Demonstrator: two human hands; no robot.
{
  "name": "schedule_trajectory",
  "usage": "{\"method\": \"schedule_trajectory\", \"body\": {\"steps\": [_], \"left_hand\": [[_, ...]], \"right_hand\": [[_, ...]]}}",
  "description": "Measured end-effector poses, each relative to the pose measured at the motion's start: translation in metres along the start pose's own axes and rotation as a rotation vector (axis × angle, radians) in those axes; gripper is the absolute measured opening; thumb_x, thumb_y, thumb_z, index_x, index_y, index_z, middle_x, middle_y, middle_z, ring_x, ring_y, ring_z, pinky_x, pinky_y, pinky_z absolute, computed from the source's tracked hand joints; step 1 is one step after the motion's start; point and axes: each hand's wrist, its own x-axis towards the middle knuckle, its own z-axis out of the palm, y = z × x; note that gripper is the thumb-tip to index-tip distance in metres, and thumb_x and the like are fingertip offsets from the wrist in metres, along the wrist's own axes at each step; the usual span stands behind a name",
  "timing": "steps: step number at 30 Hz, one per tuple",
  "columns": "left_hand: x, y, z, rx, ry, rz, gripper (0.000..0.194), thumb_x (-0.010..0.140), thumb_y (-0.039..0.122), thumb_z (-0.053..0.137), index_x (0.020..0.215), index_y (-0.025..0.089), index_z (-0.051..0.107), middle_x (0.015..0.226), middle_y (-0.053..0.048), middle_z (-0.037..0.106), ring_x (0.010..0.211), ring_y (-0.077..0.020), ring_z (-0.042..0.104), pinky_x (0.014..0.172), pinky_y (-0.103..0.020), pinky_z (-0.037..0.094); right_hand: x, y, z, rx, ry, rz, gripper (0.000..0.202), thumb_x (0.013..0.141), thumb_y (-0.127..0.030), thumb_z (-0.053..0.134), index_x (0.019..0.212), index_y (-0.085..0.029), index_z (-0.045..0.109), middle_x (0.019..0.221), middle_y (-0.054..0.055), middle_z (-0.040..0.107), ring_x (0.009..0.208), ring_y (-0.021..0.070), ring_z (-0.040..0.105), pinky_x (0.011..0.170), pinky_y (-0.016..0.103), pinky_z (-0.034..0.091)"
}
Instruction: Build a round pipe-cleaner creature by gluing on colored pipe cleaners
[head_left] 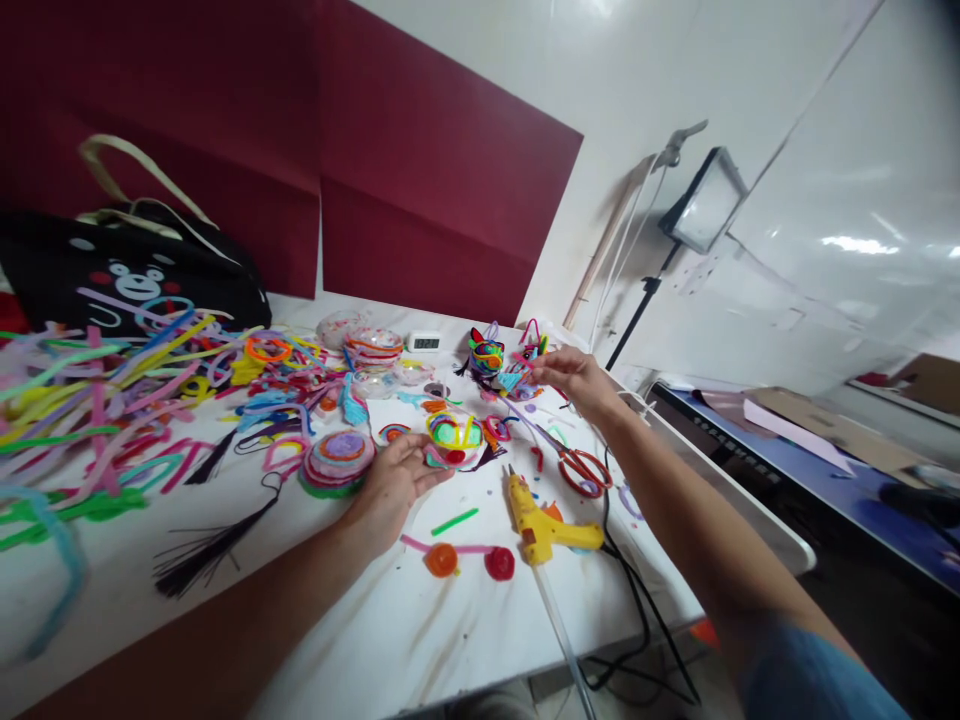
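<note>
My left hand holds a round, multicoloured pipe-cleaner piece by its left edge, with yellow strips and a red spot on it. Farther right and back, my right hand has its thumb and fingers together beside a cluster of colourful decorated pieces; whatever is between the fingertips is too small to make out. A yellow glue gun lies nearer me, its nozzle pointing away. Orange-handled scissors rest to its right. Orange and red coils lie near a pink strip, with a short green piece above.
Piled pipe cleaners cover the table's left side before a black bag. A pink and purple coiled disc is left of my left hand. A small digital clock stands behind. Black cables hang at the right edge.
</note>
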Motion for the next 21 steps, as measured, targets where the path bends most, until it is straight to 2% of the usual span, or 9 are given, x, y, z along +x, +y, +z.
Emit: {"method": "schedule_trajectory", "body": {"steps": [2, 5, 7, 10, 14, 21], "left_hand": [[0.001, -0.001, -0.001, -0.002, -0.003, 0.001, 0.022, 0.084, -0.003, 0.046, 0.081, 0.013, 0.061, 0.080, -0.007, 0.068, 0.076, -0.0177, 0.069, 0.075, -0.037, 0.060], [0.002, -0.002, -0.002, 0.001, -0.024, 0.015, 0.020, 0.084, -0.001, 0.048, 0.080, 0.013, 0.061, 0.082, -0.006, 0.068, 0.075, -0.0169, 0.069, 0.077, -0.036, 0.059], [0.002, -0.002, -0.002, -0.002, -0.047, 0.035, 0.019, 0.084, 0.000, 0.049, 0.078, 0.013, 0.061, 0.082, -0.005, 0.068, 0.074, -0.0164, 0.069, 0.078, -0.037, 0.059], [0.001, -0.002, -0.002, -0.024, -0.072, 0.060, 0.018, 0.083, 0.001, 0.049, 0.077, 0.014, 0.060, 0.081, -0.004, 0.068, 0.072, -0.0149, 0.068, 0.081, -0.038, 0.058], [-0.002, -0.002, 0.000, -0.049, -0.088, 0.091, 0.015, 0.079, 0.002, 0.053, 0.078, 0.015, 0.062, 0.079, -0.002, 0.067, 0.072, -0.0138, 0.067, 0.083, -0.037, 0.056], [-0.002, -0.003, 0.001, -0.027, -0.086, 0.134, 0.009, 0.073, 0.008, 0.061, 0.078, 0.015, 0.064, 0.080, -0.004, 0.066, 0.076, -0.0160, 0.065, 0.079, -0.035, 0.055]], "right_hand": [[-0.017, -0.015, 0.018, -0.041, -0.090, -0.012, 0.022, 0.070, -0.035, 0.076, 0.079, -0.016, 0.070, 0.067, 0.001, 0.067, 0.059, 0.0135, 0.059, 0.060, 0.027, 0.048], [-0.044, -0.033, 0.049, -0.313, -0.240, -0.170, 0.011, 0.082, -0.026, 0.061, 0.080, -0.018, 0.068, 0.072, 0.001, 0.066, 0.063, 0.0133, 0.058, 0.060, 0.025, 0.045], [-0.058, -0.039, 0.067, -0.486, -0.233, -0.270, 0.010, 0.084, -0.019, 0.058, 0.085, -0.019, 0.068, 0.076, 0.002, 0.066, 0.064, 0.0131, 0.058, 0.061, 0.024, 0.045], [-0.072, -0.039, 0.086, -0.581, -0.235, -0.417, 0.013, 0.085, -0.012, 0.055, 0.088, -0.016, 0.067, 0.081, 0.005, 0.066, 0.069, 0.0143, 0.059, 0.065, 0.024, 0.045], [-0.076, -0.032, 0.099, -0.676, -0.226, -0.479, 0.015, 0.089, -0.014, 0.052, 0.094, -0.015, 0.066, 0.084, 0.006, 0.063, 0.074, 0.0155, 0.059, 0.067, 0.024, 0.044], [-0.073, -0.030, 0.103, -0.813, -0.232, -0.475, 0.020, 0.095, -0.019, 0.047, 0.096, -0.015, 0.066, 0.088, 0.006, 0.062, 0.074, 0.0149, 0.059, 0.064, 0.023, 0.041]]}}
